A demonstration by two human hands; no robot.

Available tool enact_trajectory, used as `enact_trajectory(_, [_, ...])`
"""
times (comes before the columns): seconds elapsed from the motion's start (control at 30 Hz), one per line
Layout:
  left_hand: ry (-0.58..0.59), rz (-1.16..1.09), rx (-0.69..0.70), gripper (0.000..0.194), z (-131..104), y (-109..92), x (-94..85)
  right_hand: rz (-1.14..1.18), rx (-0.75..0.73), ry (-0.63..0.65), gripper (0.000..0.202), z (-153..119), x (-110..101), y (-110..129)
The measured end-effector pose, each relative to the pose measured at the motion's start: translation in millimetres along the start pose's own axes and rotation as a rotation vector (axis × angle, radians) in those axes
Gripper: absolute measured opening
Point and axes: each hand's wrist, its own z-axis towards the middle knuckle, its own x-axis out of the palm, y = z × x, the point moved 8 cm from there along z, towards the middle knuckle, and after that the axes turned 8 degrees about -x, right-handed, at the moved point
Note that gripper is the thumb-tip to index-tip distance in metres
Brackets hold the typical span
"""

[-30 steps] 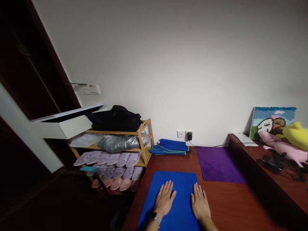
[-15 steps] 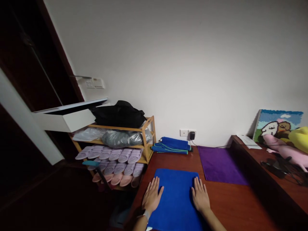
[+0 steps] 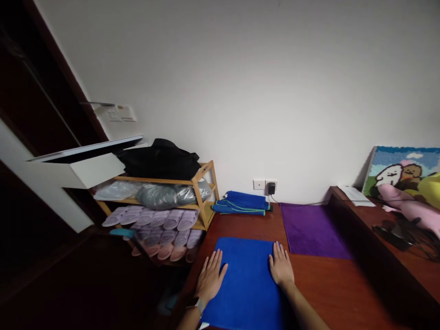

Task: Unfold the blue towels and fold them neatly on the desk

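Note:
A blue cloth lies spread flat on the reddish-brown wooden table, a small white tag showing at its near left corner. My left hand rests palm down on its left edge, fingers stretched out, a watch on the wrist. On the opposite edge my right hand lies flat too, its fingers pointing away from me. Neither hand grips anything. Farther back, by the wall, are folded blue cloths with green edging. A purple cloth is laid flat to the right.
Left of the table stands a wooden rack with slippers, plastic-wrapped items and a black bag. A raised ledge on the right holds a pink plush toy, cables and a picture. A plugged-in adapter trails a cord.
The view has shifted slightly. Both hands still lie flat on the blue cloth's side edges; my right hand sits a little nearer its far right corner.

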Motion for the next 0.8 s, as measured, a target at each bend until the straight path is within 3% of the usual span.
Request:
enact_trajectory(0.1, [-0.034, -0.001, 0.034, 0.066, 5.4, -20.2, -10.7, 0.018, 0.001, -0.013, 0.071, 1.8, 0.4, -0.7])
enact_trajectory(0.2, [-0.069, -0.056, 0.125, 0.063, 15.1, -76.3, -17.4, 0.025, 0.003, -0.017, 0.071, 3.1, 2.0, -1.9])
enact_trajectory(0.3, [0.005, -0.140, 0.327, 0.062, 22.5, -158.8, -4.9, 0.010, -0.002, -0.011, 0.071, 3.0, 2.9, -2.4])
enact_trajectory(0.37, [0.055, -0.181, 0.384, 0.062, 27.0, -200.7, 9.6, -0.006, -0.012, 0.000, 0.070, 2.8, 3.3, -2.1])
enact_trajectory(0.47, [0.084, -0.210, 0.369, 0.061, 34.3, -223.0, 28.7, -0.019, -0.022, 0.016, 0.069, 3.0, 3.9, -1.6])
enact_trajectory(0.57, [0.101, -0.187, 0.320, 0.062, 43.1, -194.4, 35.9, -0.010, -0.008, 0.010, 0.070, 3.8, 2.9, -2.2])
enact_trajectory(0.73, [0.070, -0.077, 0.046, 0.067, 64.1, -68.8, 25.0, -0.007, 0.011, 0.005, 0.071, 3.5, 1.8, -2.5])
enact_trajectory(0.8, [0.040, -0.042, -0.025, 0.068, 67.0, -28.3, 21.0, -0.005, 0.009, 0.005, 0.071, 2.5, 2.3, -2.4])
